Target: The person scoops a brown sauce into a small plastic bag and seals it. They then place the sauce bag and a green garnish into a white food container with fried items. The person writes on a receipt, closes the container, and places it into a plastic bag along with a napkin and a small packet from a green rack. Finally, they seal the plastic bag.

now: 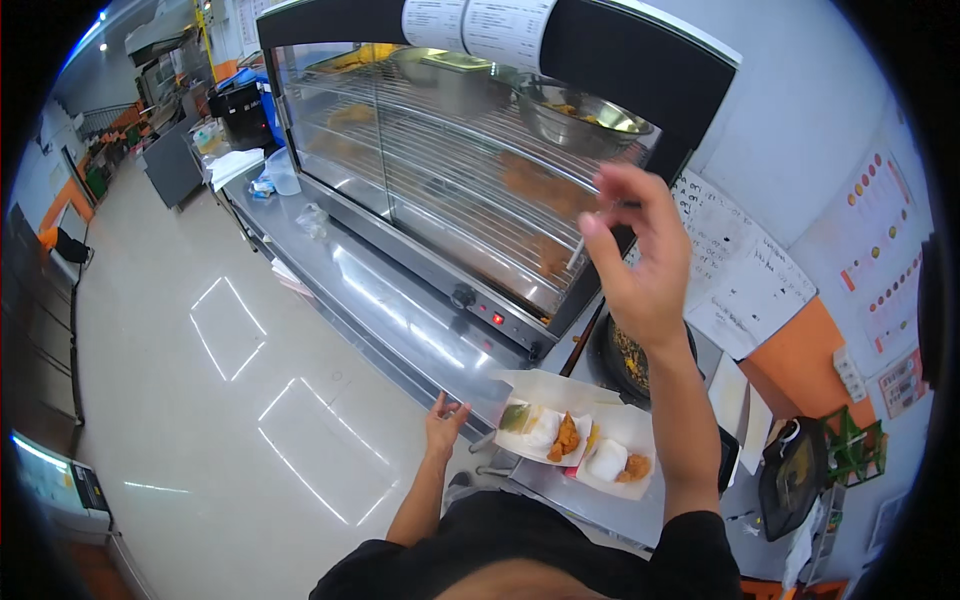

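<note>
My right hand point(641, 259) is raised in front of the right end of a glass-fronted food warmer point(427, 240). Its thumb and fingers curve apart, and I see nothing between them. Low by the front edge of the steel counter point(390, 315), my left hand point(446, 424) has its fingers loosely spread and holds nothing; whether it touches the edge I cannot tell. Two open paper food boxes stand side by side below my right forearm. The left box point(536, 454) holds wrapped white rice point(541, 431), fried chicken point(564, 437) and a green-tinted packet point(515, 418). In the right box point(634, 491) are rice point(606, 459) and fried chicken point(636, 468).
Fried pieces point(547, 184) lie on the warmer's wire racks, with a steel bowl point(581, 124) on the upper one. A dark stone mortar point(600, 352) is partly behind my right forearm. A handwritten whiteboard point(735, 262) leans at the wall. A plastic jug point(283, 172) stands farther left.
</note>
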Available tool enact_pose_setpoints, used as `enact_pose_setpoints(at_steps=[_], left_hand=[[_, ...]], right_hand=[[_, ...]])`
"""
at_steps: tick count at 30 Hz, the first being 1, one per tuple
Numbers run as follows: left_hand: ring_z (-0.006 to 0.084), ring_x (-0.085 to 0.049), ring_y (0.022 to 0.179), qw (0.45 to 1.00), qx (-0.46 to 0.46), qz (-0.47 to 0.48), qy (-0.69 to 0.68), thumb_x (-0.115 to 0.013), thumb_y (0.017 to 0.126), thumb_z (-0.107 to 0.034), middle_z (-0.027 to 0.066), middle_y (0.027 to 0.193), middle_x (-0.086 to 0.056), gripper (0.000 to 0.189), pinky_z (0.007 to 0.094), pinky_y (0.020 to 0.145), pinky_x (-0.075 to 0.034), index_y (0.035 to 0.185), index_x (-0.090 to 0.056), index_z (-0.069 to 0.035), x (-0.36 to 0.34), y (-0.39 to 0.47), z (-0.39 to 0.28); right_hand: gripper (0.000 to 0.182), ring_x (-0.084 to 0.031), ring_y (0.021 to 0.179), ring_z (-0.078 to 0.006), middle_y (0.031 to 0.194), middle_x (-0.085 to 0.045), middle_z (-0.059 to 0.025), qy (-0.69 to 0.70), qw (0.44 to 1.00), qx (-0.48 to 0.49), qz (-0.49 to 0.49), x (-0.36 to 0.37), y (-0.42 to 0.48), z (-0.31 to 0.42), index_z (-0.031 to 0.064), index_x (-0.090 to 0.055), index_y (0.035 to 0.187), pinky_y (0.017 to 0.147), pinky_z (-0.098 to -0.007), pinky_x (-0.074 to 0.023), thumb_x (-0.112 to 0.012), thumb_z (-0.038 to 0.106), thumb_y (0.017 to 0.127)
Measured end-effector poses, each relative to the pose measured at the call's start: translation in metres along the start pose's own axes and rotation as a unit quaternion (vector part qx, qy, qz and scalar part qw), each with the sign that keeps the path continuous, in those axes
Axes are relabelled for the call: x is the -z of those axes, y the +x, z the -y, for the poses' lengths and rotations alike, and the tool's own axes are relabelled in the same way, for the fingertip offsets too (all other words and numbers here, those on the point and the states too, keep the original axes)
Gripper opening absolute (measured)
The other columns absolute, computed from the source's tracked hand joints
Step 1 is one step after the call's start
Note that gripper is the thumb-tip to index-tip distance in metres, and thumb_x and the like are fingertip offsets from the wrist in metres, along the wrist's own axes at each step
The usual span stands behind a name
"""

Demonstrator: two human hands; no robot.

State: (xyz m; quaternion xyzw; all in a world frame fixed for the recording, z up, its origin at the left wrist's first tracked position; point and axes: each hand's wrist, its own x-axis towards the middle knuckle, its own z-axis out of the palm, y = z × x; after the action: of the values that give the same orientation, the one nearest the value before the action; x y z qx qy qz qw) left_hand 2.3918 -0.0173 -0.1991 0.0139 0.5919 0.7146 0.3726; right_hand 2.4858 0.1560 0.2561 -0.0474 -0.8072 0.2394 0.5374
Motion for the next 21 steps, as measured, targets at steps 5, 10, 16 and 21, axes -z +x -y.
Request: enact_pose_setpoints(at_steps=[5, 10, 16, 21], left_hand=[[0.0131, -0.063, 0.085, 0.998, -0.041, 0.032, 0.034, -0.088, 0.080, -0.015, 0.0098, 0.113, -0.063, 0.086, 0.0263, 0.074, -0.053, 0.152, -0.044, -0.002, 0.004, -0.002, 0.012], [0.0164, -0.065, 0.087, 0.994, -0.103, 0.004, 0.042, -0.092, 0.074, -0.016, 0.0139, 0.117, -0.061, 0.093, 0.0291, 0.075, -0.056, 0.151, -0.041, -0.002, 0.004, 0.024, 0.053], [0.0206, -0.064, 0.086, 0.968, -0.228, -0.022, 0.108, -0.101, 0.049, -0.037, 0.0180, 0.126, -0.056, 0.129, 0.0335, 0.073, -0.057, 0.154, -0.033, -0.003, 0.030, 0.081, 0.077], [0.0224, -0.064, 0.084, 0.967, -0.117, -0.123, 0.192, -0.100, 0.057, -0.040, 0.0185, 0.117, -0.064, 0.107, 0.0334, 0.073, -0.056, 0.139, -0.050, 0.006, 0.048, 0.083, 0.061]], right_hand=[[0.036, -0.062, 0.100, -0.0224, 0.112, -0.064, -0.0104, -0.031, 0.998, 0.049, -0.012, -0.047, 0.039, -0.006, 0.0046, -0.064, 0.119, 0.083, -0.0332, -0.0509, -0.072, 0.006, 0.083], [0.035, -0.062, 0.101, -0.0217, 0.113, -0.063, -0.0102, -0.039, 0.998, 0.049, -0.010, -0.063, 0.056, 0.000, 0.0055, -0.064, 0.117, 0.081, -0.0327, -0.0517, -0.072, 0.006, 0.083], [0.039, -0.062, 0.101, -0.0209, 0.117, -0.062, -0.0115, -0.034, 0.996, 0.033, 0.075, -0.087, 0.068, 0.005, 0.0049, -0.062, 0.121, 0.078, -0.0321, -0.0545, -0.072, 0.007, 0.084], [0.054, -0.062, 0.102, -0.0234, 0.139, -0.051, -0.0167, 0.020, 0.988, -0.061, 0.141, -0.107, 0.075, -0.004, 0.0068, -0.053, 0.137, 0.081, -0.0327, -0.0558, -0.071, 0.012, 0.086]])
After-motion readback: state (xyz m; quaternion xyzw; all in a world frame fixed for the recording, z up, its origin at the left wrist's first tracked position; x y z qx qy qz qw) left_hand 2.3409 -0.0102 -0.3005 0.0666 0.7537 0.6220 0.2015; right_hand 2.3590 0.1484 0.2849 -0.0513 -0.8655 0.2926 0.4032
